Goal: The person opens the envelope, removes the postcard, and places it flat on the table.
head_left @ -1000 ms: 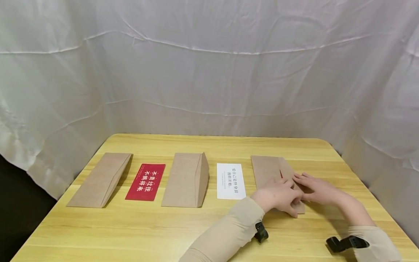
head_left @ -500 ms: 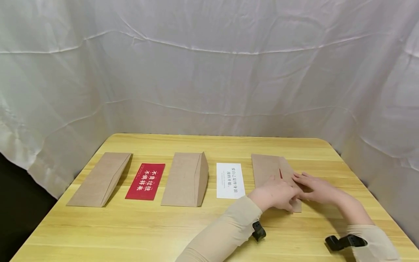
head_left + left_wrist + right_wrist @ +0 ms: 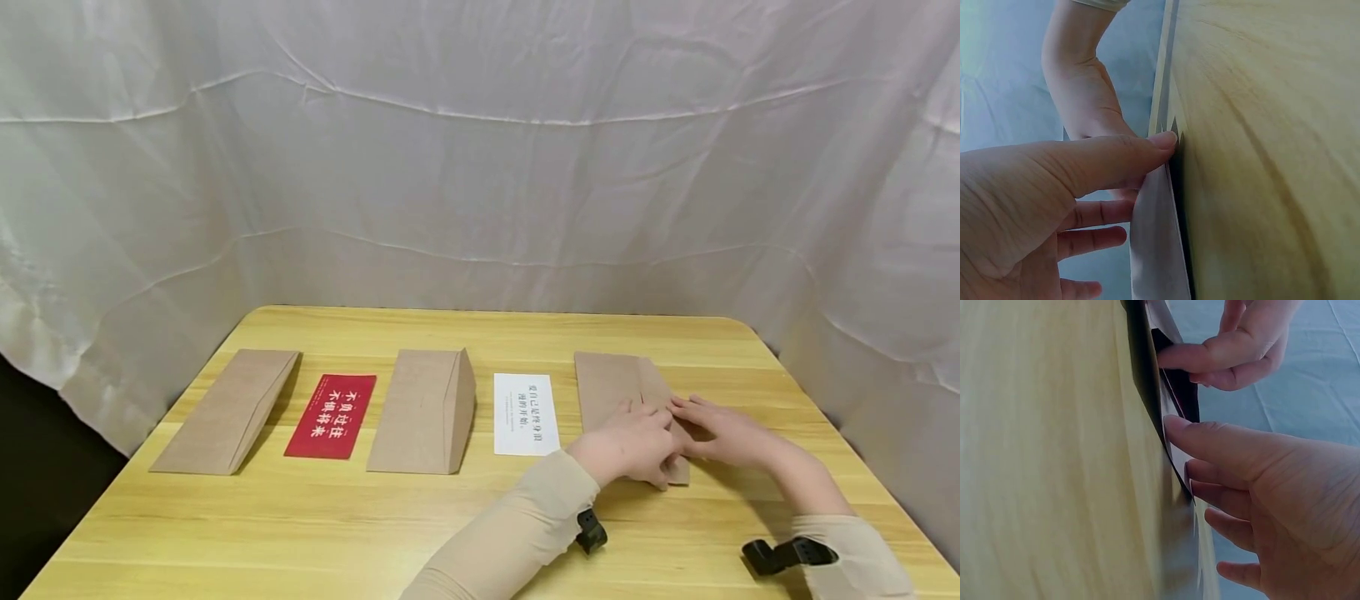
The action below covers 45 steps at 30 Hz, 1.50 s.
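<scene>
At the table's right side, a brown paper envelope (image 3: 609,379) lies under both hands. My left hand (image 3: 628,444) reaches across its lower half; in the left wrist view the thumb (image 3: 1138,156) lies over the envelope's edge, with the index finger behind the paper. From the right, my right hand (image 3: 726,433) pinches the side near the flap, its thumb (image 3: 1210,434) on the edge in the right wrist view. A dark red piece (image 3: 1186,394), like a card, shows at the opening between the hands. Much of the envelope's lower part is hidden by the left hand.
Left of the hands lie a white printed card (image 3: 525,414), a second brown envelope (image 3: 416,417) with its flap raised, a red printed card (image 3: 332,417) and a third envelope (image 3: 225,412). White curtain (image 3: 480,167) surrounds the wooden table (image 3: 300,533).
The left hand and the envelope's lower corner have shifted slightly left. A red sliver seen earlier on the envelope has nearly gone from sight. The right hand barely moved.
</scene>
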### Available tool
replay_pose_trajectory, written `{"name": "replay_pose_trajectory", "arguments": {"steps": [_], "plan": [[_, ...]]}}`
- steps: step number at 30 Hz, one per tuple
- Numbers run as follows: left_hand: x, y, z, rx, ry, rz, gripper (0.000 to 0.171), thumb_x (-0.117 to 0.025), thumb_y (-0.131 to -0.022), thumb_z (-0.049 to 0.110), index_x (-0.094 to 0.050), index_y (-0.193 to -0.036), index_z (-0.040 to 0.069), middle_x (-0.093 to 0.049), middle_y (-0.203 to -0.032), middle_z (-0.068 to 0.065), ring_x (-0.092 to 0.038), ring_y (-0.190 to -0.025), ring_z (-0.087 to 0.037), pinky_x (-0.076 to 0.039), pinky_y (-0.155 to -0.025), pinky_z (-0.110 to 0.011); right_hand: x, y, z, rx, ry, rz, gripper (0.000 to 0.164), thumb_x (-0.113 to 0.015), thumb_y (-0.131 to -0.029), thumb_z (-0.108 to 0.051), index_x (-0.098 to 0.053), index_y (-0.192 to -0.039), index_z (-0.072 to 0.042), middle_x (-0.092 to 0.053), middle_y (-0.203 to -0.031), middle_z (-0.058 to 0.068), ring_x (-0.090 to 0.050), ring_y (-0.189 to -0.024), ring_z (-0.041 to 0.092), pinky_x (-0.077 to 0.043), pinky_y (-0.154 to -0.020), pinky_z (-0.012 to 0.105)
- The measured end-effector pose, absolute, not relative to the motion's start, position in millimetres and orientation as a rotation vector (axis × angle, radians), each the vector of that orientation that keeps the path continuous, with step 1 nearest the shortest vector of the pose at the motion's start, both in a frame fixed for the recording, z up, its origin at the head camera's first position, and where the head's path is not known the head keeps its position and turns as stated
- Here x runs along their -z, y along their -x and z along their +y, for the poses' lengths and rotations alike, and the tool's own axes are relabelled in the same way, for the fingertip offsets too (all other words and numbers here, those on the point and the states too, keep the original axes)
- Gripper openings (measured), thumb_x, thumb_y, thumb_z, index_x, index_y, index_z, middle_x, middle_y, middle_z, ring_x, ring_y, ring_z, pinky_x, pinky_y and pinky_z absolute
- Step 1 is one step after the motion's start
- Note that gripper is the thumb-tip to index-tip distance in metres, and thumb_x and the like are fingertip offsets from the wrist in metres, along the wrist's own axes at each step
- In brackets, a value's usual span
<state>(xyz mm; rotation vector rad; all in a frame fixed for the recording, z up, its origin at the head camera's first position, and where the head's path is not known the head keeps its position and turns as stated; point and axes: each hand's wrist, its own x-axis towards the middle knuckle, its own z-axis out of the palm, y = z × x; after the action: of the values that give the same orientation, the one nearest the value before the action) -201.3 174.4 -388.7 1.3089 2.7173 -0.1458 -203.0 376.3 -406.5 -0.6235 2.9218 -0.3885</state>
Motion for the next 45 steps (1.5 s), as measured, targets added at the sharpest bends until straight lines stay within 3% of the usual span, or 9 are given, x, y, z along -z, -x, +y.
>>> {"name": "replay_pose_trajectory", "arguments": {"steps": [10, 14, 18, 24, 29, 35, 40, 42, 45], "plan": [[386.0, 203.4, 173.4, 0.104, -1.383, 2.689, 0.026, -0.07, -0.082, 0.054, -0.059, -0.102, 0.041, -0.048, -0.135, 0.025, -0.034, -0.139, -0.002, -0.027, -0.119, -0.038, 406.2, 203.1, 379.7, 0.476, 0.627, 2.879, 0.071, -0.066, -0.09, -0.041, -0.046, -0.142, 0.002, -0.042, -0.147, 0.028, -0.034, -0.134, 0.056, -0.035, -0.1, 0.068], [386.6, 204.5, 172.6, 0.09, -1.465, 2.679, 0.032, -0.068, -0.083, 0.055, -0.055, -0.108, 0.038, -0.05, -0.13, 0.024, -0.042, -0.127, 0.001, -0.038, -0.108, -0.024, 405.6, 203.2, 381.0, 0.54, 0.632, 2.866, 0.065, -0.065, -0.092, -0.035, -0.046, -0.142, 0.002, -0.039, -0.147, 0.031, -0.033, -0.133, 0.057, -0.036, -0.1, 0.068], [388.3, 206.7, 171.6, 0.066, -1.543, 2.672, 0.036, -0.068, -0.084, 0.053, -0.057, -0.113, 0.035, -0.051, -0.129, 0.022, -0.046, -0.119, 0.002, -0.04, -0.095, -0.011, 407.3, 205.5, 381.8, 0.565, 0.638, 2.899, 0.058, -0.065, -0.092, -0.03, -0.051, -0.139, 0.0, -0.04, -0.146, 0.032, -0.035, -0.132, 0.057, -0.037, -0.099, 0.068], [391.2, 209.1, 170.4, 0.025, -1.572, 2.658, 0.036, -0.067, -0.085, 0.053, -0.058, -0.114, 0.034, -0.052, -0.12, 0.02, -0.049, -0.113, 0.003, -0.041, -0.094, -0.01, 410.4, 209.7, 380.3, 0.402, 0.715, 2.982, 0.052, -0.066, -0.091, -0.027, -0.055, -0.136, -0.002, -0.05, -0.142, 0.026, -0.042, -0.13, 0.052, -0.039, -0.099, 0.066], [391.9, 210.2, 170.8, 0.009, -1.579, 2.653, 0.039, -0.066, -0.085, 0.053, -0.057, -0.117, 0.034, -0.051, -0.112, 0.018, -0.052, -0.102, 0.004, -0.043, -0.089, -0.01, 409.6, 212.9, 379.0, 0.183, 0.788, 3.012, 0.056, -0.061, -0.094, -0.035, -0.05, -0.142, -0.007, -0.05, -0.144, 0.02, -0.044, -0.133, 0.045, -0.035, -0.102, 0.066], [392.4, 211.5, 169.8, -0.002, -1.62, 2.641, 0.043, -0.066, -0.085, 0.052, -0.056, -0.121, 0.032, -0.051, -0.11, 0.017, -0.052, -0.1, 0.005, -0.043, -0.088, -0.009, 410.7, 213.6, 376.9, -0.067, 0.96, 3.06, 0.055, -0.053, -0.099, -0.036, -0.044, -0.147, -0.013, -0.045, -0.151, 0.011, -0.044, -0.137, 0.035, -0.035, -0.106, 0.061], [392.7, 212.4, 168.8, 0.016, -1.675, 2.636, 0.039, -0.066, -0.085, 0.053, -0.056, -0.116, 0.03, -0.051, -0.109, 0.018, -0.051, -0.102, 0.005, -0.041, -0.089, -0.008, 414.8, 215.2, 378.3, -0.193, 1.091, 3.086, 0.054, -0.051, -0.1, -0.036, -0.041, -0.149, -0.018, -0.04, -0.155, 0.004, -0.028, -0.148, 0.015, -0.035, -0.106, 0.055], [392.6, 212.8, 168.4, 0.023, -1.688, 2.635, 0.038, -0.066, -0.085, 0.053, -0.057, -0.113, 0.03, -0.051, -0.108, 0.018, -0.051, -0.103, 0.005, -0.04, -0.091, -0.008, 417.2, 216.4, 379.9, -0.244, 1.166, 3.09, 0.055, -0.052, -0.099, -0.034, -0.04, -0.15, -0.018, -0.04, -0.155, 0.003, -0.02, -0.15, 0.008, -0.031, -0.112, 0.051], [392.6, 213.2, 168.2, 0.027, -1.694, 2.631, 0.037, -0.065, -0.085, 0.053, -0.057, -0.112, 0.03, -0.052, -0.108, 0.018, -0.051, -0.104, 0.004, -0.04, -0.092, -0.008, 420.0, 219.0, 381.9, -0.291, 1.27, 3.087, 0.056, -0.055, -0.097, -0.032, -0.041, -0.149, -0.016, -0.042, -0.154, 0.005, -0.019, -0.15, 0.008, -0.014, -0.123, 0.041]]}}
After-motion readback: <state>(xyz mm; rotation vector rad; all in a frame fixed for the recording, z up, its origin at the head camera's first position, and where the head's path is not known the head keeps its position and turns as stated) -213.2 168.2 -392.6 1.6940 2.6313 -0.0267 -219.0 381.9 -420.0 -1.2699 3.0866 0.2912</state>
